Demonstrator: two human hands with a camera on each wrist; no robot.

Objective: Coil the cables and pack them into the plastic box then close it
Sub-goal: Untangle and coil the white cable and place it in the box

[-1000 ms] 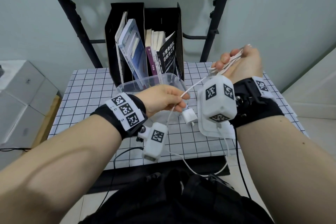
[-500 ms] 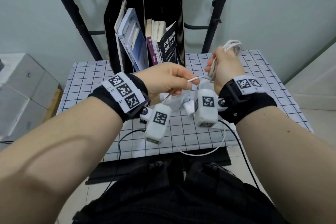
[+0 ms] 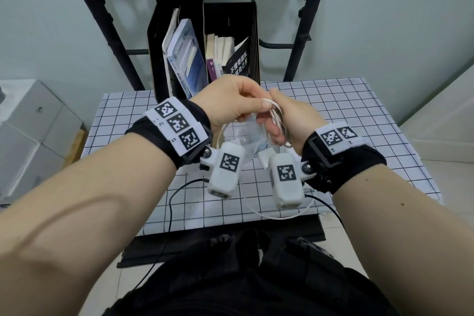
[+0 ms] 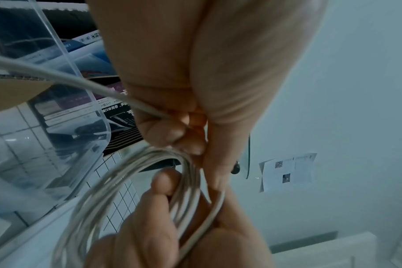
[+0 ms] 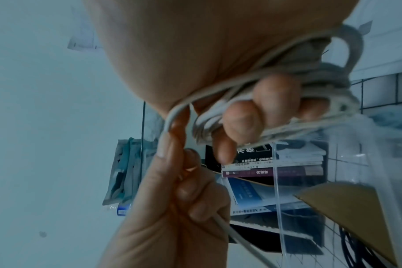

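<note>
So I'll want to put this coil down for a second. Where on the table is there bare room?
The checkered tablecloth is bare on its right side, beyond the right hand, and on the left strip beside the black file holder. The middle is crowded: plastic box, charger plug and trailing white cable.

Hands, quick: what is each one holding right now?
Left hand: closed, pinching the white cable.
Right hand: closed around the coiled loops of the same cable.
</note>
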